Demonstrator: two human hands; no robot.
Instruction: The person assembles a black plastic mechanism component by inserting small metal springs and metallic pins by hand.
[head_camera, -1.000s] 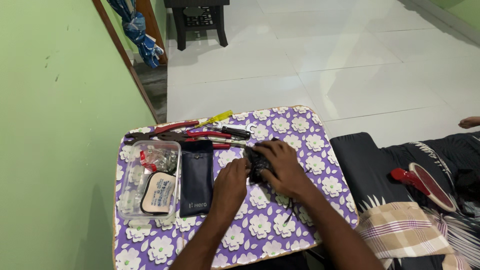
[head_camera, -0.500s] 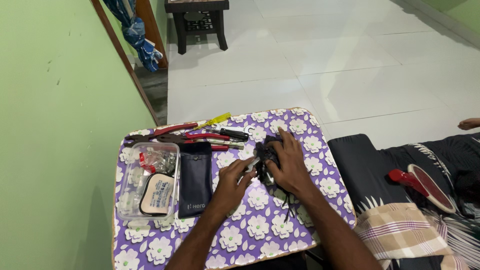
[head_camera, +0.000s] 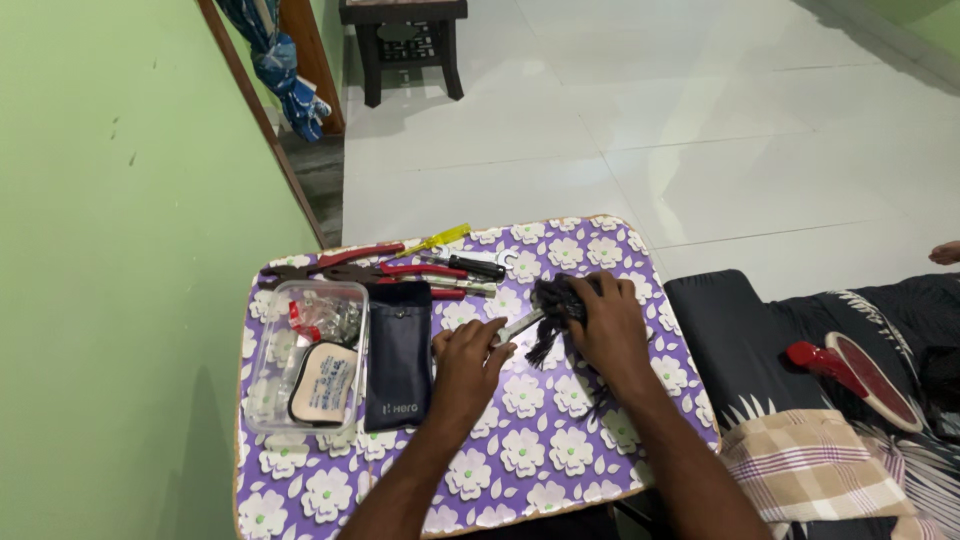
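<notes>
My right hand (head_camera: 612, 325) grips a small black bundle with dangling cords (head_camera: 552, 304) over a table covered in a purple flowered cloth (head_camera: 520, 440). My left hand (head_camera: 467, 358) holds the near end of a slim silver metal tool (head_camera: 520, 326) whose far end reaches into the black bundle. A dark blue pouch (head_camera: 400, 350) lies just left of my left hand.
A clear plastic box (head_camera: 305, 352) with small parts and a beige oval pad sits at the table's left. Red-handled pliers (head_camera: 350, 262), a yellow screwdriver (head_camera: 440, 238) and a black-handled one (head_camera: 470, 266) lie at the back edge. A green wall stands left; a dark stool (head_camera: 405, 40) farther off.
My right hand lifted and shifted the black bundle back and to the right. My left hand drew away from it, and the silver tool now shows between the two hands.
</notes>
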